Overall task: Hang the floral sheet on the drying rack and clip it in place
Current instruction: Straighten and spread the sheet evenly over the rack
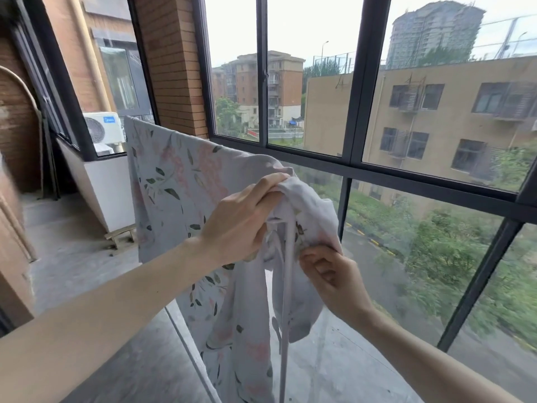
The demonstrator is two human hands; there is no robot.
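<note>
From my head camera, the pale lavender cotton sheet printed with pink flowers and green leaves (174,181) hangs draped over a rail I cannot see beneath it, running from the far left corner toward me in front of the dark-framed balcony windows (357,82). My left hand (241,225) grips a bunched upper fold of the sheet, fingers curled over it. Just below, my right hand (331,274) pinches the sheet's crumpled edge. A white air-conditioner unit (101,128) sits outside at left.
</note>
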